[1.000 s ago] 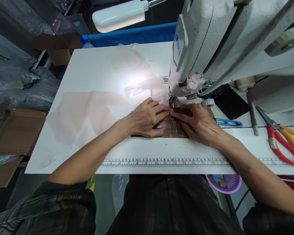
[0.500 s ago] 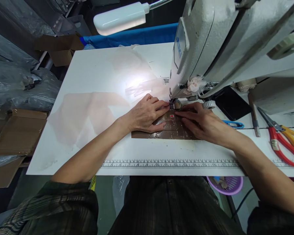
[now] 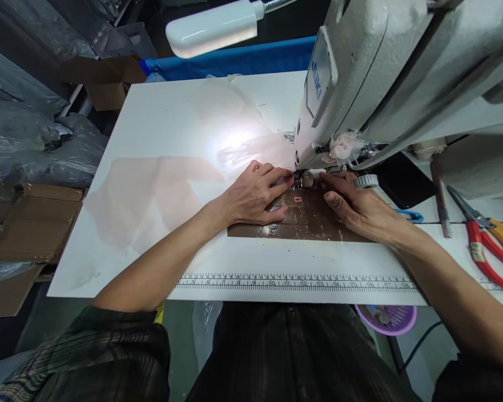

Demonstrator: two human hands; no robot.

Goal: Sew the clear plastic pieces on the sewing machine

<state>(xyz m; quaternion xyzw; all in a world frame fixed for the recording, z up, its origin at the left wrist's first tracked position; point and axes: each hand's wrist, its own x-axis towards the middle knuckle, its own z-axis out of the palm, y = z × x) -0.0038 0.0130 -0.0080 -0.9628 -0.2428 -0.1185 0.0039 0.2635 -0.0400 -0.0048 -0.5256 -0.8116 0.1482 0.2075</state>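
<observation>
My left hand (image 3: 255,192) lies with fingers spread on a brown, shiny taped sheet (image 3: 304,220), its fingertips beside the metal presser foot (image 3: 297,178) of the sewing machine (image 3: 347,78). My right hand (image 3: 356,204) is on the other side of the foot. Its fingers reach toward the foot, and the thumb stands apart over the sheet's right part. A small white label with a red mark (image 3: 298,199) shows on the sheet just below the foot. Sheer pale pink fabric (image 3: 151,195) spreads over the table to the left. Whether any cloth is under the fingertips is hard to see.
A printed ruler (image 3: 293,282) runs along the front edge of the white table. At right are a black phone (image 3: 406,178), a wooden-handled tool (image 3: 441,201) and red-and-yellow pliers (image 3: 486,240). A white lamp (image 3: 212,28) hangs above. Cardboard boxes (image 3: 37,223) stand at left.
My right hand has shifted right and its thumb has come up away from the fingers, baring more of the brown sheet. My left hand stays on the sheet. The view has turned slightly.
</observation>
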